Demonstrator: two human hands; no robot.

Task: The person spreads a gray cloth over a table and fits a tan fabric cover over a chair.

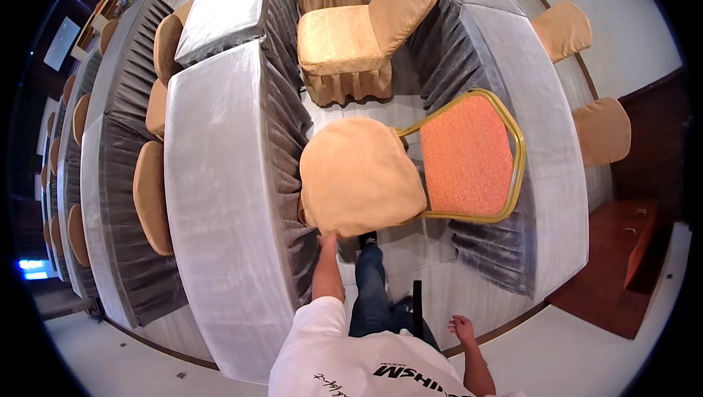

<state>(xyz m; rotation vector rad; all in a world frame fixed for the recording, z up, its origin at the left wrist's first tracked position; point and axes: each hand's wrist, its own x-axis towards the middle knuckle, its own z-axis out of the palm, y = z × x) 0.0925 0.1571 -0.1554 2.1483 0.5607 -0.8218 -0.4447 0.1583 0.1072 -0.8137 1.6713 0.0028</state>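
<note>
A banquet chair stands before me, its backrest (467, 155) bare, with orange-red fabric in a gold metal frame. Tan fabric cover (362, 177) lies over its seat. My left hand (328, 238) is at the near left edge of that cover, with its fingers partly hidden against the cloth. Low at my right side, my right hand (461, 327) holds nothing, its fingers apart and away from the chair. Just beyond stands another chair, fully dressed in a tan cover (346, 35) with a pleated skirt.
Long tables with grey cloths and pleated skirts flank the aisle, one on the left (219, 177) and one on the right (527, 106). More covered chairs (154, 199) line the rows at left. A reddish-brown wooden cabinet (604, 265) stands at the far right.
</note>
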